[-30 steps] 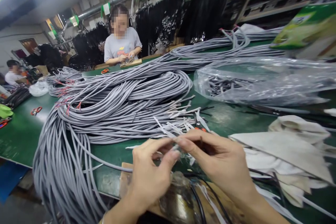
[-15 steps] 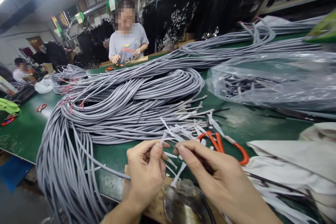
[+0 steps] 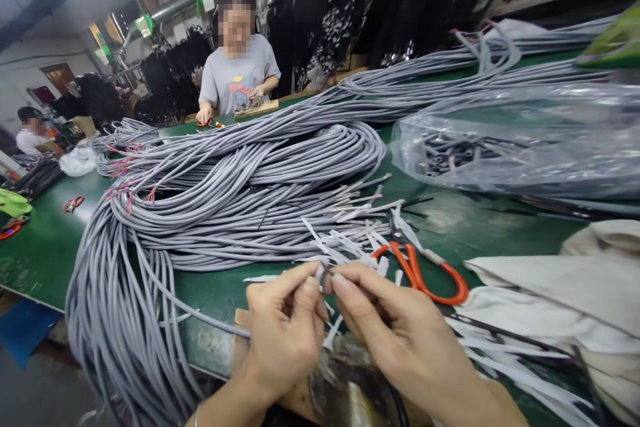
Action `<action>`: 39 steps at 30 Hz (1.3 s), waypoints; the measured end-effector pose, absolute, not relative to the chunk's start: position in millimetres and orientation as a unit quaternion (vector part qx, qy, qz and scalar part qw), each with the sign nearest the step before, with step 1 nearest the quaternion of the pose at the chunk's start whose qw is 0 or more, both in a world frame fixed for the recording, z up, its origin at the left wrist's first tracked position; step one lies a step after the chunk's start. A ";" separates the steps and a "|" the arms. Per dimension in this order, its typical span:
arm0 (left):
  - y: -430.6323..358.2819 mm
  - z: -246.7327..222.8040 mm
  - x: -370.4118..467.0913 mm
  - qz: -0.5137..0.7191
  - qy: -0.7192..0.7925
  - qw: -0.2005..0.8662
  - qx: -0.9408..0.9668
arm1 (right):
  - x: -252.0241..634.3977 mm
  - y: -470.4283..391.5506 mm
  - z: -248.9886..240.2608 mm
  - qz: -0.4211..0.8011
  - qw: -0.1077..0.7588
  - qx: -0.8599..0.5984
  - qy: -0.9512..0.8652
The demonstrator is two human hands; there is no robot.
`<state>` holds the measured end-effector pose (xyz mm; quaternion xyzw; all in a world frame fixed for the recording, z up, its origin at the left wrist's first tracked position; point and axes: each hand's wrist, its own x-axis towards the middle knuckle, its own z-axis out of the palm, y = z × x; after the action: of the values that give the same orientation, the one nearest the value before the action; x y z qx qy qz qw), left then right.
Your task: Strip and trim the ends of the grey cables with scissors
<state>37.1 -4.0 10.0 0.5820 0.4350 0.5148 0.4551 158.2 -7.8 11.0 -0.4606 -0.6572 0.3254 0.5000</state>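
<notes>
My left hand point(image 3: 287, 330) is closed around a grey cable point(image 3: 215, 321) that runs in from the left. Its end pokes up between thumb and forefinger. Right beside it, my right hand point(image 3: 405, 327) pinches thumb and forefinger together at the cable's tip. A thin dark piece shows between the fingertips, too small to name. Beyond the hands lie white strips point(image 3: 345, 247) and the cut ends of many cables. Orange-handled scissors point(image 3: 413, 265) rest just past my right hand. Under my hands is a dark, worn lump point(image 3: 345, 380) on a wooden board, partly covered.
Long bundles of grey cables point(image 3: 240, 180) cover the green table point(image 3: 45, 253) and hang over its near edge. At right are a clear plastic bag point(image 3: 550, 147) with dark pieces and a white cloth point(image 3: 540, 280). A co-worker point(image 3: 240, 73) sits opposite, another person at far left.
My hands have come together at the cable's end, with the right fingertips now touching the left ones. Across the table, the co-worker's hand has moved down onto the orange-handled tool.
</notes>
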 end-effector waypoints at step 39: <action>4.5 14.1 33.4 0.435 0.404 0.612 0.523 | 196.4 -6.6 17.8 0.062 0.466 -0.459 -0.754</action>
<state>33.4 4.5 14.1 0.5232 0.4040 0.4346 0.6117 196.4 -6.6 17.8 -0.4591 -0.7540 0.0616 0.4658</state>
